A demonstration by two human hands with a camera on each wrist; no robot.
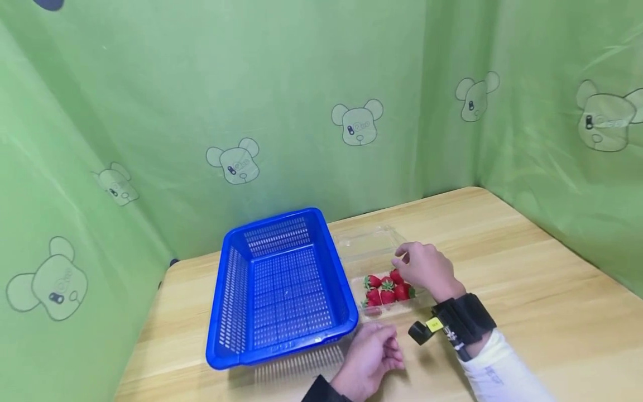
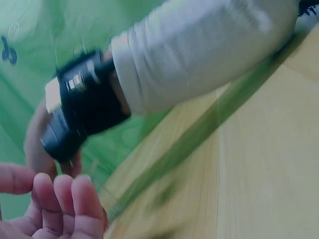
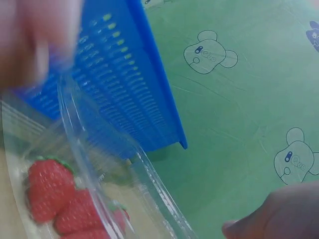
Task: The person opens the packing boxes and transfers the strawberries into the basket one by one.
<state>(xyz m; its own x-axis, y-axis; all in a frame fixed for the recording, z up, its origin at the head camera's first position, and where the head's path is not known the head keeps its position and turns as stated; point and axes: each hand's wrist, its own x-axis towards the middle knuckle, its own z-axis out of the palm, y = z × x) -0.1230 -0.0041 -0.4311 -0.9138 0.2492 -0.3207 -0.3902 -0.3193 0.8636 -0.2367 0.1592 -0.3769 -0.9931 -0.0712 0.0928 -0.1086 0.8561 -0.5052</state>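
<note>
Several red strawberries (image 1: 387, 297) with green leaves lie in a clear plastic box (image 1: 421, 301), to the right of a blue plastic basket (image 1: 351, 304). The box's transparent lid (image 1: 369, 241) is folded back behind it. Over the back right corner of the box is my right hand (image 1: 427, 268), its thumb and fingers bent and apart with nothing visible between them. In the right wrist view, the clear plastic rim (image 3: 75, 119) passes close below the blurred fingertips. My left hand (image 1: 369, 354) stays near the basket's front right corner, fingers loosely curled and holding nothing.
The perforated basket's inside shows nothing but its grid floor. All this stands on a light wooden table (image 1: 532, 296), bounded by green curtains (image 1: 301, 72) printed with bear heads. A black strap with a yellow tag (image 1: 434, 324) sits on the right wrist.
</note>
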